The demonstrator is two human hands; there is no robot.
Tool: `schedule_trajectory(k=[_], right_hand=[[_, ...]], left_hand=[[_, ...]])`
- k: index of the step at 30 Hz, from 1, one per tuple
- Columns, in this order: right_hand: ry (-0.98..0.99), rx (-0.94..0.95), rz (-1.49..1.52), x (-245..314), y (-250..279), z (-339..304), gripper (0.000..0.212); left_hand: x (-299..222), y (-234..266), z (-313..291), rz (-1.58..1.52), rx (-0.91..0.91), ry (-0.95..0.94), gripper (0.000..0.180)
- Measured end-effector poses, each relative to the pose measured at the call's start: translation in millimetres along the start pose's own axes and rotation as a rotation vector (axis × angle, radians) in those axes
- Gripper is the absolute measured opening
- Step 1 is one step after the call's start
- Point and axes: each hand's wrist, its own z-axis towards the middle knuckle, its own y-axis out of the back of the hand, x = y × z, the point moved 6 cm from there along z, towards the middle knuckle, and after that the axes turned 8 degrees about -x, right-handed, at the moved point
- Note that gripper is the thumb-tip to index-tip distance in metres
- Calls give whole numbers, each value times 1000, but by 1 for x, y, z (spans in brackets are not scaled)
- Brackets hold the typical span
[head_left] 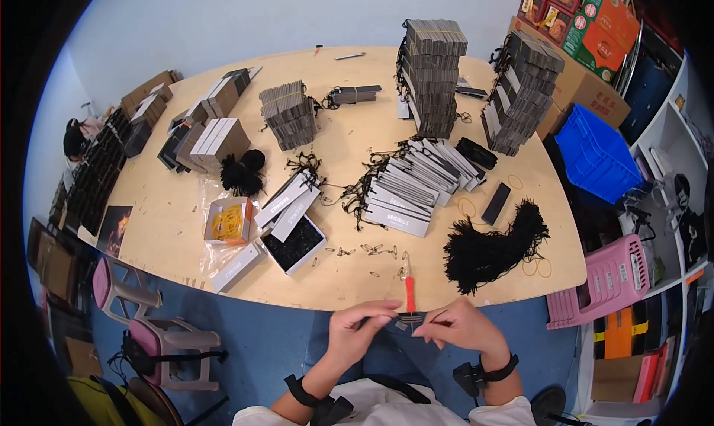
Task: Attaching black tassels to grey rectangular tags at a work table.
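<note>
My left hand [358, 329] is held at the table's front edge, thumb and fingertips pinched together; what they hold, if anything, is too small to make out. Facing it, my right hand [462, 326] pinches a thin black cord [440, 316]. Between and below the hands a small dark striped item [407, 322] shows, too unclear to name. Just beyond the fingers lies a red-handled tool [410, 293] with a metal tip. Small safety pins [381, 250] are scattered past it. A bundle of black cords [491, 251] lies to the right.
Grey tags with black strings [401, 195] fan across the middle. Tall tag stacks [435, 76] stand at the back. Left of centre are a box of black bits [294, 251] and yellow rubber bands [232, 221]. A blue crate [599, 154] and pink stool [606, 281] stand right.
</note>
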Motion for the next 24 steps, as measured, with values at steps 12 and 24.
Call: schedule_trajectory(k=[12, 24], right_hand=[[-77, 246, -80, -4, -31, 9, 33], [-214, 109, 246, -13, -31, -2, 20]], left_hand=[[2, -22, -7, 82, 169, 30, 16], [-35, -19, -11, 447, -122, -391, 16]])
